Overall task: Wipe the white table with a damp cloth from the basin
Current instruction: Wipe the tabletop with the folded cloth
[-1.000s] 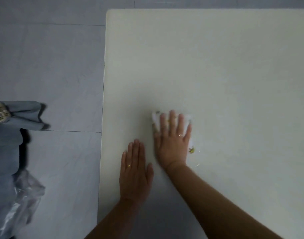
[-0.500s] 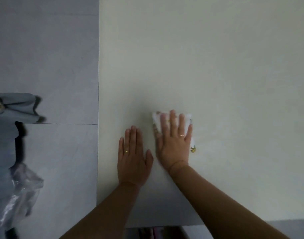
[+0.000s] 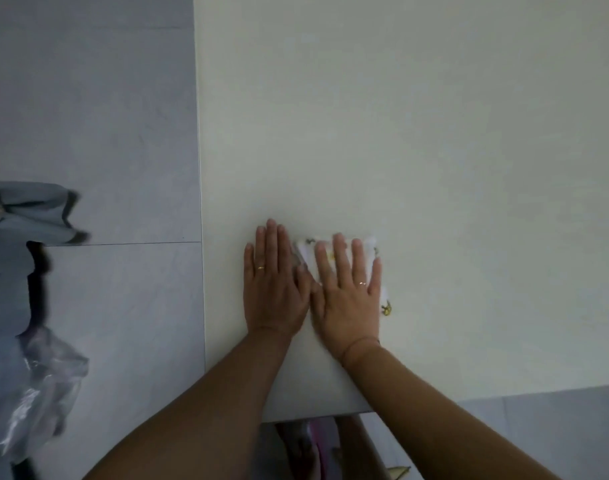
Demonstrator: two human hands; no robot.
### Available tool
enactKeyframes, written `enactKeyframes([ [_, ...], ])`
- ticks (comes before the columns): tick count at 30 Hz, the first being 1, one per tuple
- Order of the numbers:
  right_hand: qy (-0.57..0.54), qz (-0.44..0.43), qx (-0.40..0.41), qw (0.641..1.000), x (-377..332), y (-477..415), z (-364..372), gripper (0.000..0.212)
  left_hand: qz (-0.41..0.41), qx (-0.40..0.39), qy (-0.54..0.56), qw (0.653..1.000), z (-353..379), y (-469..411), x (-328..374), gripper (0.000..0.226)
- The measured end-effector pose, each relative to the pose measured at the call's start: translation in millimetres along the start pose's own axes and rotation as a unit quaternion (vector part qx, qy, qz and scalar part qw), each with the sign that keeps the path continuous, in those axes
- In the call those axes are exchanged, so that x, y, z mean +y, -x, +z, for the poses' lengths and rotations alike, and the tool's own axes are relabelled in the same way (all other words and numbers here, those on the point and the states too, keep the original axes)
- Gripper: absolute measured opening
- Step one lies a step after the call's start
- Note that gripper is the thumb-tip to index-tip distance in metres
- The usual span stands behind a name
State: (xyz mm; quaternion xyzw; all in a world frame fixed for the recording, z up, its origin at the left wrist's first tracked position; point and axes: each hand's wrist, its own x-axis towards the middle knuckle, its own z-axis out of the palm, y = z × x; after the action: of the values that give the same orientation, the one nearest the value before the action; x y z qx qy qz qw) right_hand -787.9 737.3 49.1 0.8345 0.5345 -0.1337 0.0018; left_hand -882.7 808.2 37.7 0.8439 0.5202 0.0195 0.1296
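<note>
The white table [image 3: 417, 133] fills most of the view, with its left edge and near edge showing. A white cloth [image 3: 305, 252] with small yellow prints lies flat on it near the front left. My right hand [image 3: 348, 292] presses flat on top of the cloth, fingers spread. Only the cloth's top edge and right corner show around the hand. My left hand [image 3: 273, 282] lies flat on the bare table right beside it, thumb touching the right hand. No basin is in view.
Grey floor tiles [image 3: 88, 116] lie left of the table. A pale blue fabric thing [image 3: 29, 209] and a clear plastic bag [image 3: 43, 386] sit at the left edge. Below the table's near edge, pink and dark items [image 3: 317, 441] show.
The view has tilted down, so the table's near edge now shows. My left hand has slid up and right until it touches the right hand. The right hand stays pressed on the cloth.
</note>
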Motion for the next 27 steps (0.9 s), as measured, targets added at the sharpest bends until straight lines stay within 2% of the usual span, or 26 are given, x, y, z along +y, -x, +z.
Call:
enactKeyframes([
  [2,0.018,-0.083,-0.003,0.996,10,10,2,0.056,0.002,0.012,0.013,1.000,-1,0,0,0.064],
  [4,0.048,-0.091,-0.001,0.995,43,5,-1,0.057,0.006,0.032,0.028,0.999,-1,2,0,0.063],
  [8,-0.003,0.088,0.009,0.996,90,-7,-11,0.061,0.004,0.058,0.033,0.998,0,3,0,0.065],
  [10,-0.031,0.150,0.026,0.988,70,-2,-5,0.062,0.003,0.075,0.036,0.997,0,4,1,0.065],
  [11,-0.034,0.149,0.023,0.988,53,7,-2,0.061,0.006,0.081,0.039,0.996,-1,5,2,0.064],
  [12,-0.028,0.116,0.016,0.993,36,19,1,0.061,0.009,0.087,0.042,0.995,-3,7,3,0.062],
  [14,0.005,-0.002,-0.002,1.000,11,51,7,0.059,0.010,0.101,0.046,0.994,-6,15,6,0.059],
  [16,0.036,-0.102,-0.017,0.994,20,67,9,0.057,0.005,0.107,0.052,0.993,-6,33,11,0.057],
  [18,0.053,-0.130,-0.021,0.990,50,65,6,0.057,0.031,0.093,0.060,0.993,-1,65,20,0.057],
  [21,0.022,-0.003,-0.019,1.000,99,61,0,0.059,0.076,0.037,0.045,0.995,10,110,32,0.058],
  [24,-0.022,0.114,-0.001,0.993,100,70,4,0.062,0.057,0.009,0.003,0.998,19,123,34,0.059],
  [26,-0.023,0.124,-0.003,0.992,70,85,9,0.064,0.055,0.004,-0.009,0.998,22,122,34,0.058],
  [27,-0.012,0.091,-0.012,0.996,54,97,12,0.064,0.056,0.001,-0.013,0.998,23,122,33,0.057],
])
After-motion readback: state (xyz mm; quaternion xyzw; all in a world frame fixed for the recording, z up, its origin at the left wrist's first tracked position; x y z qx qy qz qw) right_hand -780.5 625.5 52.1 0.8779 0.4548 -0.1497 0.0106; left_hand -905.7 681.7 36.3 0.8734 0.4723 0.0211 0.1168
